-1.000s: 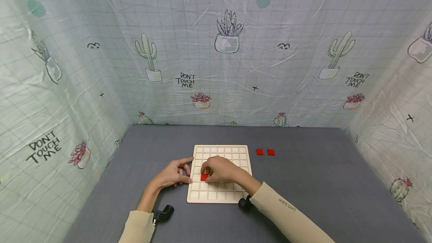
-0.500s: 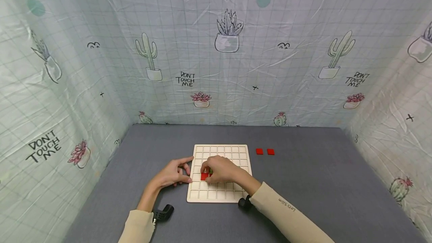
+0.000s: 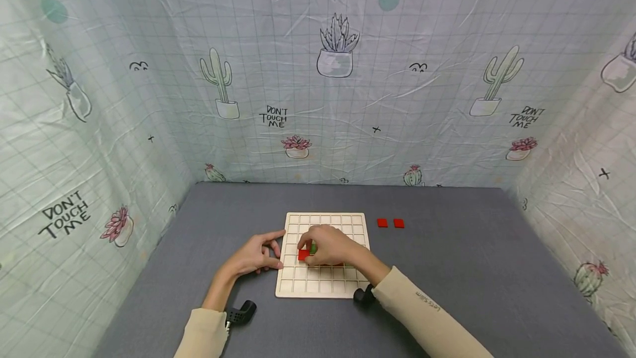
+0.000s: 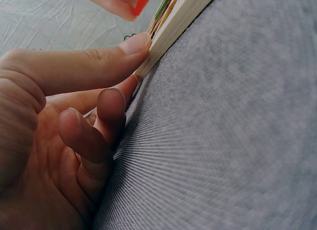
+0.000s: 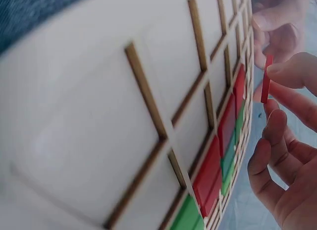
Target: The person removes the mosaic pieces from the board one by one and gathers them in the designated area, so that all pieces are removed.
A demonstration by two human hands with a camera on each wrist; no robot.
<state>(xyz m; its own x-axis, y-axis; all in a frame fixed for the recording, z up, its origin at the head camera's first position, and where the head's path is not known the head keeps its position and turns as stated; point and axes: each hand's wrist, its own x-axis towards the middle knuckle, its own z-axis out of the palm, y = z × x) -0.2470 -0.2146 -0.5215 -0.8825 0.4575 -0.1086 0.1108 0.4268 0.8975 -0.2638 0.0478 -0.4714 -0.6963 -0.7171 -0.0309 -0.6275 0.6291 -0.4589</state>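
My right hand (image 3: 330, 246) is over the wooden grid board (image 3: 318, 289), its thumb and fingers pinching a red square tile (image 5: 266, 80). That tile is lifted just clear of the board, as the right wrist view shows. Below it, several red tiles (image 5: 208, 176) and green tiles (image 5: 188, 214) sit in the grid cells; in the head view my hand hides most of them. My left hand (image 3: 252, 254) touches the board's left edge with thumb and index finger spread apart. In the left wrist view the left thumb (image 4: 99, 66) presses against the board's edge (image 4: 171, 34).
Two loose red tiles, one nearer (image 3: 382, 223) and one farther right (image 3: 399, 224), lie on the grey tabletop (image 3: 447, 269) beyond the board's right side. A printed cloth (image 3: 348, 126) hangs around the table at the back and sides. Each wrist carries a black camera mount (image 3: 242, 312).
My right hand has risen slightly and shifted a little right and away, bringing the red tile up off the board. The left hand and the board stay in place.
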